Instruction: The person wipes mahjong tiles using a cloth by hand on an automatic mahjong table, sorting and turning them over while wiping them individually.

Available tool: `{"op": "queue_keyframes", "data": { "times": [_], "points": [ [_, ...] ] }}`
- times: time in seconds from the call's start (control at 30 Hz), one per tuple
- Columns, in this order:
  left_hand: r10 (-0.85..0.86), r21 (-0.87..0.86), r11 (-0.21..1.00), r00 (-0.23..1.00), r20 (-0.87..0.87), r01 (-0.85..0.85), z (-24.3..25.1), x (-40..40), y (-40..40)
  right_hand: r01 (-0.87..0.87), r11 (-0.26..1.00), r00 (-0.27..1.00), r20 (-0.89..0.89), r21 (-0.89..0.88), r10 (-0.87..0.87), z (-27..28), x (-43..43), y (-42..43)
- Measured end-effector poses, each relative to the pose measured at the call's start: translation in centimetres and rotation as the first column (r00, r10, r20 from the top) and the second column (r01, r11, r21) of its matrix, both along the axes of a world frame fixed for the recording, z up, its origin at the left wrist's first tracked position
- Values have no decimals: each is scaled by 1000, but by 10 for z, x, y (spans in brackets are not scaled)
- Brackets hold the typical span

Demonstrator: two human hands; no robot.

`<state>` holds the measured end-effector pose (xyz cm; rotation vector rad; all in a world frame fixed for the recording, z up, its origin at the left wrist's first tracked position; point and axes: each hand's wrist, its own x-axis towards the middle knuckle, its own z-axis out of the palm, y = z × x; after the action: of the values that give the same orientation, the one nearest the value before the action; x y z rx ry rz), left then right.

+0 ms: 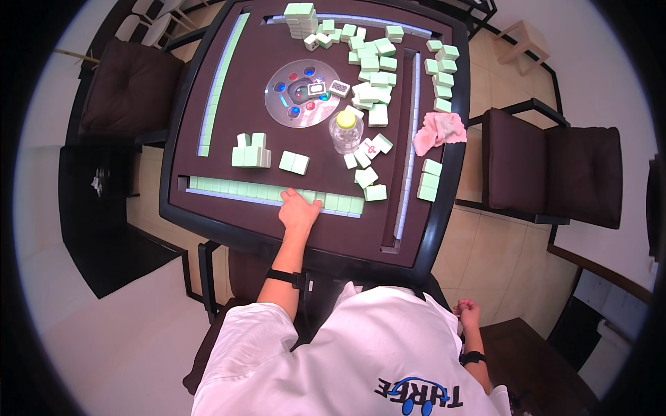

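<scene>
My left hand (pixel 297 210) rests on the near row of green-backed mahjong tiles (pixel 234 188), at the front slot of the mahjong table. Its fingers touch the row's top and its thumb lies apart to the right; whether it grips any tile is unclear. Just beyond stand a small stack of tiles (pixel 251 154) and a flat pair of tiles (pixel 294 162). My right hand (pixel 468 313) hangs at my side, off the table, with its fingers curled and nothing visible in them.
A clear bottle with a yellow cap (pixel 346 120) stands among loose tiles (pixel 369 63) right of the round centre console (pixel 281 112). On the right rim lie a pink cloth (pixel 441 132) and several tiles (pixel 428 180). Taller tile stacks (pixel 301 22) stand at the far side. Chairs (pixel 515 161) flank the table.
</scene>
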<state>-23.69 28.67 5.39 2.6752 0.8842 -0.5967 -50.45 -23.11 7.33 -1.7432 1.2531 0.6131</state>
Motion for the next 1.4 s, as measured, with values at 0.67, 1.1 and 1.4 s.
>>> {"op": "queue_keyframes", "data": {
  "times": [0.67,1.1,1.4],
  "points": [
    [-44,17,999,939,341,40,38,56,33,4,1000,1000,18,8,-4,-12,-4,-11],
    [-324,25,946,939,110,324,1,-4,-52,66,998,998,-6,-2,-66,-10,-19,-7],
    [-176,-30,983,977,125,181,-4,-10,-51,40,999,999,30,20,-41,-10,-20,-4]
  ]
}}
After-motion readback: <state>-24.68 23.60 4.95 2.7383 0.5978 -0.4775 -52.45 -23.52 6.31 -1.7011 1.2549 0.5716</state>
